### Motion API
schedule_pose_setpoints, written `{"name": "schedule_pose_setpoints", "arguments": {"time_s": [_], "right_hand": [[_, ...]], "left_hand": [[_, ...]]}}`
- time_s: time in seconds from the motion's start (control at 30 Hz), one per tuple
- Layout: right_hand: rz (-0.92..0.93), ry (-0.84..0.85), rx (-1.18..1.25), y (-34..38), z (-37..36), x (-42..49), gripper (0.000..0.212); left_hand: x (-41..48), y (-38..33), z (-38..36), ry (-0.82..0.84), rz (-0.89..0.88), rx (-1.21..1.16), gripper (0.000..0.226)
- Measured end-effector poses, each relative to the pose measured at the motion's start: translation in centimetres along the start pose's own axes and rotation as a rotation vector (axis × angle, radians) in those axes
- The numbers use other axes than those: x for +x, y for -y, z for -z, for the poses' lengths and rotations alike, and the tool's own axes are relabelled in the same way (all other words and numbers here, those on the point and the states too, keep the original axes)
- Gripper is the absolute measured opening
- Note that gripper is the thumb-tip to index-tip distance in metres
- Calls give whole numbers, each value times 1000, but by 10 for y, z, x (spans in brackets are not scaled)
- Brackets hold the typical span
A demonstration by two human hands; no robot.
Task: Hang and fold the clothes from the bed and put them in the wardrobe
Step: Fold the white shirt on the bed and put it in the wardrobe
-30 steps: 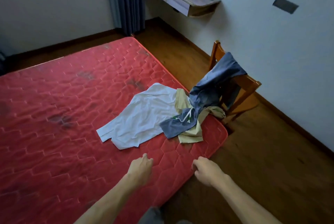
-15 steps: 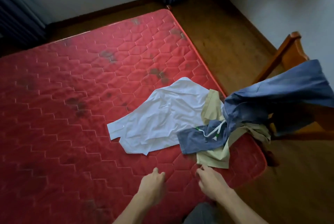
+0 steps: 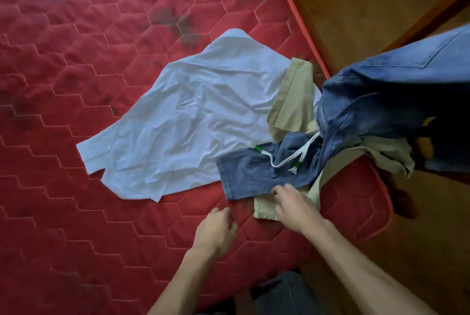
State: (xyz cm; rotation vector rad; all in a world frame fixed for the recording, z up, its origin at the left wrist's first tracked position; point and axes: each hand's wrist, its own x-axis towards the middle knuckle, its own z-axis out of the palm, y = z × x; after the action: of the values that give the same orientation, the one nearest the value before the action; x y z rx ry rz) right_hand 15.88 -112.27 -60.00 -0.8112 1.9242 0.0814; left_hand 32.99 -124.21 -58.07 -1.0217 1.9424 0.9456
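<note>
Clothes (image 3: 254, 169) lay in a heap near the corner of the red mattress (image 3: 76, 187). A white shirt (image 3: 193, 116) was spread out on the bed, all wrinkled. Tan trousers (image 3: 292, 101) lay beside it, partly on its right edge. Blue jeans (image 3: 368, 101) lay over both. One leg rested on the bed and the rest reached off the side, above the wooden floor (image 3: 356, 9). A white cord (image 3: 287, 159) with green tips lay on the jeans.

Our right hand (image 3: 295, 203) rested on the tan trousers, with its fingertips at the hem of the jeans leg. Its fingers were bent, but we could not tell if they pinched any cloth. Our left hand (image 3: 216, 230) was over the bare mattress just beside it, fingers loosely curled and holding nothing.
</note>
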Motion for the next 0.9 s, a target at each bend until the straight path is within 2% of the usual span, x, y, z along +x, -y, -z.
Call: {"name": "schedule_pose_setpoints", "arguments": {"time_s": [0.17, 0.27, 0.33, 0.47, 0.53, 0.57, 0.6, 0.67, 0.73, 0.9], "right_hand": [[113, -136, 141, -10, 30, 55, 39], [165, -340, 171, -12, 58, 90, 43], [137, -451, 181, -13, 77, 112, 54], [-40, -417, 270, -13, 100, 149, 86], [-105, -354, 127, -6, 99, 154, 101], [-117, -343, 24, -1, 96, 154, 101], [-113, -356, -56, 2, 91, 154, 94], [-81, -411, -115, 6, 83, 153, 66], [-66, -422, -102, 6, 76, 152, 47], [-45, -301, -82, 6, 53, 121, 31]], "left_hand": [[75, -10, 10, -76, 3, -137, 25], [113, -12, 28, -244, -16, -189, 31], [130, -14, 40, -316, -35, -153, 38], [145, -18, 54, -239, -26, -167, 55], [145, -16, 50, -206, -38, -127, 48], [144, -14, 45, -186, -41, -105, 40], [143, -11, 39, -151, -33, -102, 30], [136, -5, 25, -38, -16, -82, 19], [128, -1, 10, 50, -61, -39, 22], [95, -2, -19, 178, -73, -135, 26]]}}
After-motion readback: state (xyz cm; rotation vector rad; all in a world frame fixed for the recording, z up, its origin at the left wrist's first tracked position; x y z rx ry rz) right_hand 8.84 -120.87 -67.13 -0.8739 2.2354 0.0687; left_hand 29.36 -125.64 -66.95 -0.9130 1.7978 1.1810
